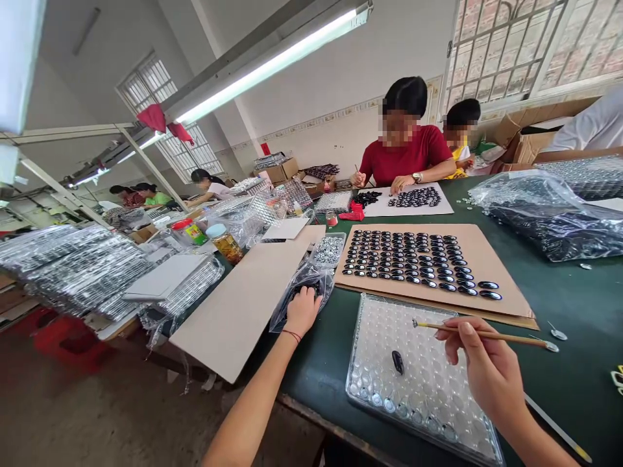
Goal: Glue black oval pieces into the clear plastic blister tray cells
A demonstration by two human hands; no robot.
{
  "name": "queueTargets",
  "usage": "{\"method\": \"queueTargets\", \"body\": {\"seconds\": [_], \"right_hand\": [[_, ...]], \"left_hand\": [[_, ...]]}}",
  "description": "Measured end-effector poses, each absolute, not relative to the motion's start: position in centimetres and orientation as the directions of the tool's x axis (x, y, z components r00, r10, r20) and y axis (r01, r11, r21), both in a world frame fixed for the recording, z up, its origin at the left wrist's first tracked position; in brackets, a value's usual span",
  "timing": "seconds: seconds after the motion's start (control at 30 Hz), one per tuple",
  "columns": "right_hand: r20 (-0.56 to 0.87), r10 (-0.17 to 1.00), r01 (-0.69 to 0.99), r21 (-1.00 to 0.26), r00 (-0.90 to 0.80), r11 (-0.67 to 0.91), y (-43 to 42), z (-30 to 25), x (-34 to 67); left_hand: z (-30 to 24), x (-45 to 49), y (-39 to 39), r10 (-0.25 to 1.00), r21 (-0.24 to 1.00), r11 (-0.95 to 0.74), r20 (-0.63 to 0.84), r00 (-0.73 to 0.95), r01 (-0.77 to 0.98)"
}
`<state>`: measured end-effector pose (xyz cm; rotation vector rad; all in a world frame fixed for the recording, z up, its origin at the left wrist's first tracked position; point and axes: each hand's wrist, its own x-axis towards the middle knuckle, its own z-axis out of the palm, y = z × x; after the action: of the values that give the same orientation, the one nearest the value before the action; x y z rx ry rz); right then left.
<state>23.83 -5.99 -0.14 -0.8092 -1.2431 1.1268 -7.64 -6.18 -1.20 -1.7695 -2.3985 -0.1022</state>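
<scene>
My left hand (302,310) reaches into a clear plastic bag (278,316) of black pieces. Its fingers curl downward and their tips are hidden, so what they grip does not show. In my right hand (489,366) is a thin wooden stick (511,338), held like a pen, with a small shiny bit at its left tip. Below the stick lies a clear plastic tray (370,318) with rows of round cups; silvery discs sit in some near cups. One glossy black oval piece (398,362) rests on the tray.
A cardboard sheet (501,263) carries rows of black ovals. Beside the bag are a box of small shiny parts (328,250) and a long bare board (243,305). A larger bag (549,217) lies at right. Across the table a person in red (409,152) works on similar pieces.
</scene>
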Motion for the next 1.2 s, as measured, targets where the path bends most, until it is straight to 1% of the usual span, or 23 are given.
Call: {"method": "queueTargets", "body": {"seconds": [0.1,0.17,0.3,0.37,0.47,0.6,0.7,0.8,0.9,1.0,1.03,1.07,1.1,1.13,1.17,1.2], "right_hand": [[0.302,0.953,-0.172,-0.940,-0.022,0.294,-5.8,-0.2,23.8],[0.305,0.952,-0.147,-0.943,-0.017,0.299,-5.7,-0.3,23.8],[0.307,0.951,-0.130,-0.945,-0.028,0.301,-5.6,-0.4,23.7],[0.307,0.951,-0.138,-0.944,-0.037,0.299,-5.6,-0.5,23.7],[0.308,0.951,-0.137,-0.944,-0.038,0.300,-5.6,-0.4,23.7],[0.312,0.949,-0.129,-0.944,-0.037,0.305,-5.6,-0.2,23.8],[0.314,0.948,-0.152,-0.940,-0.043,0.305,-5.4,-0.2,23.8],[0.317,0.948,-0.170,-0.936,-0.022,0.309,-5.2,-0.3,23.8],[0.321,0.947,-0.181,-0.932,-0.010,0.314,-5.1,-0.1,23.7],[0.317,0.948,-0.182,-0.934,-0.020,0.308,-5.2,0.2,23.5],[0.318,0.948,-0.188,-0.933,-0.025,0.308,-5.2,0.2,23.5],[0.319,0.947,-0.196,-0.931,-0.028,0.308,-5.2,0.2,23.4],[0.321,0.946,-0.206,-0.929,-0.031,0.309,-5.2,0.2,23.4],[0.322,0.946,-0.217,-0.926,-0.031,0.308,-5.1,0.2,23.3],[0.322,0.946,-0.226,-0.925,-0.030,0.307,-5.1,0.2,23.3],[0.319,0.947,-0.232,-0.924,-0.026,0.304,-5.0,0.2,23.3]], "left_hand": [[-1.3,-7.8,-6.2,0.956,-0.069,0.271,0.133,-0.260,0.960],[-1.3,-7.7,-6.5,0.956,-0.087,0.273,0.135,-0.260,0.958],[-1.4,-7.2,-7.4,0.944,-0.119,0.300,0.180,-0.277,0.946],[-1.4,-7.2,-7.8,0.933,-0.096,0.316,0.213,-0.291,0.944],[-1.8,-7.5,-8.1,0.912,0.020,0.339,0.236,-0.334,0.940],[-2.1,-8.2,-7.9,0.915,0.184,0.319,0.195,-0.352,0.930],[-1.6,-8.8,-7.6,0.910,0.357,0.292,0.184,-0.373,0.888],[-0.7,-9.1,-7.1,0.878,0.558,0.272,0.189,-0.440,0.784],[0.3,-8.7,-6.4,0.849,0.763,0.231,0.145,-0.508,0.604],[1.8,-6.8,-5.6,0.860,0.910,0.164,0.057,-0.507,0.380],[2.3,-5.8,-5.3,0.875,0.963,0.133,-0.003,-0.483,0.234],[2.9,-4.7,-4.9,0.898,0.993,0.108,-0.081,-0.433,0.037],[3.5,-3.5,-4.6,0.924,0.967,0.101,-0.178,-0.338,-0.232],[4.0,-2.2,-4.2,0.945,0.868,0.132,-0.257,-0.204,-0.479],[4.4,-0.9,-3.8,0.951,0.742,0.190,-0.301,-0.066,-0.643],[4.7,0.3,-3.5,0.947,0.631,0.252,-0.318,0.052,-0.734]]}}
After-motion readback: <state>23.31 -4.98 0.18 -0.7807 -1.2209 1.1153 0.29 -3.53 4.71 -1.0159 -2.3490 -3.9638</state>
